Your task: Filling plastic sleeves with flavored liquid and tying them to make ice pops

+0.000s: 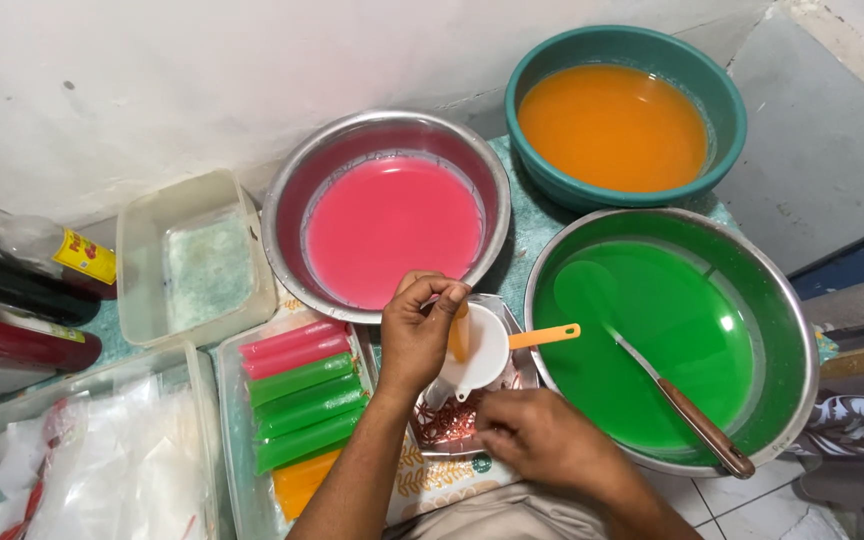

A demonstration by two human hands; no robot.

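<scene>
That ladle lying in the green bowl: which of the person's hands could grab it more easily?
The right hand, probably. It lies beside the green bowl, close to the ladle and its brown handle. The left hand is farther off and pinches an orange-filled tube above the white funnel.

funnel [480,350]: white plastic, orange handle pointing right, upright, spout down, between the pink and green bowls
tube bag [459,335]: narrow, orange-filled, upright against funnel's left rim
rubber bands [449,425]: red heap, near side below the funnel
</scene>
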